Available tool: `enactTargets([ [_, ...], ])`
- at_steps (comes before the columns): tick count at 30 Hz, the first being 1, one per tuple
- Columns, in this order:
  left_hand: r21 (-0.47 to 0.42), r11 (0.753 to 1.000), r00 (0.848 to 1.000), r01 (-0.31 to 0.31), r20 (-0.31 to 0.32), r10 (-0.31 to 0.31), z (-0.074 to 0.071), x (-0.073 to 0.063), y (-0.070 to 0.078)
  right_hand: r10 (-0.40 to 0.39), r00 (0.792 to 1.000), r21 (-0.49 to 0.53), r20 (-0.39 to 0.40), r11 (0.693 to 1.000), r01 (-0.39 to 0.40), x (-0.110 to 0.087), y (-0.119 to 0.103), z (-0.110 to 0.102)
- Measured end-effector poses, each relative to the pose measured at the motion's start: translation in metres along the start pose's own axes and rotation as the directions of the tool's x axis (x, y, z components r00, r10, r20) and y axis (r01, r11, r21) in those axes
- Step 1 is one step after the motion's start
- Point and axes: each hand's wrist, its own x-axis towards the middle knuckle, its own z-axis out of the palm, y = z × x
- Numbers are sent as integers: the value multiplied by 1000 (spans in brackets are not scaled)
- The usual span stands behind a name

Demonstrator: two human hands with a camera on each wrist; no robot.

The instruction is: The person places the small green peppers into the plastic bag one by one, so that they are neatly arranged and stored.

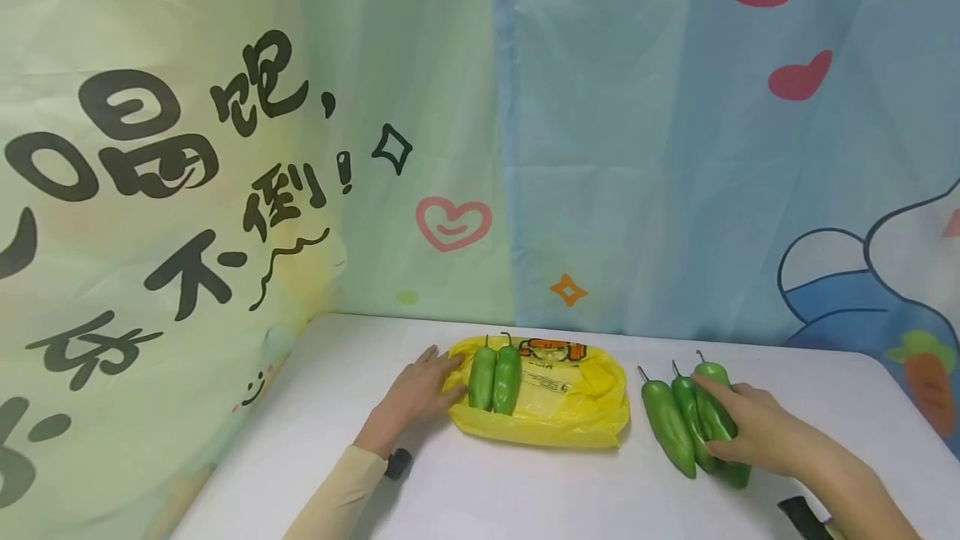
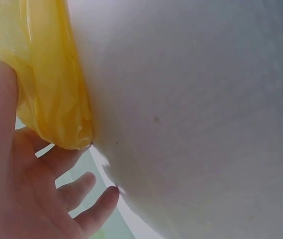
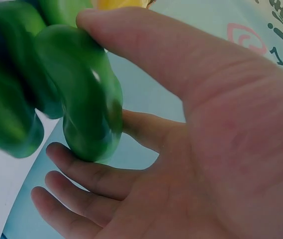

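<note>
Two green chili peppers (image 1: 482, 379) lie side by side at the left end of a yellow plastic bag (image 1: 577, 432). My left hand (image 1: 420, 386) touches the bag's left edge with fingers spread. In the left wrist view, the bag's folded plastic (image 2: 56, 79) passes between thumb and fingers. To the right of the bag, three more green chili peppers (image 1: 667, 425) lie close together. My right hand (image 1: 768, 432) holds the rightmost pepper (image 3: 89, 94) between thumb and index finger. The other fingers reach loosely past its far side.
A white table (image 1: 300, 457) carries everything. Behind it hangs a printed cloth (image 1: 600, 148) with hearts and lettering, and it also runs along the left side. A dark device (image 1: 398, 463) sits at the left wrist, another (image 1: 802, 515) near the right.
</note>
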Motion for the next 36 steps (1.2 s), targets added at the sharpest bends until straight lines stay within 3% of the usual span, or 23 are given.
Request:
enactTargets([
  [5, -3, 1000, 1000, 12, 4, -11, -2, -1, 3, 33, 999, 10, 21, 999, -33, 1, -10, -1],
  [24, 10, 1000, 1000, 15, 10, -15, -1, 0, 2, -31, 999, 36, 12, 999, 30, 0, -50, -9],
  [36, 2, 1000, 1000, 5, 2, -5, -1, 0, 1, -30, 1000, 17, 9, 999, 30, 5, -67, -8],
])
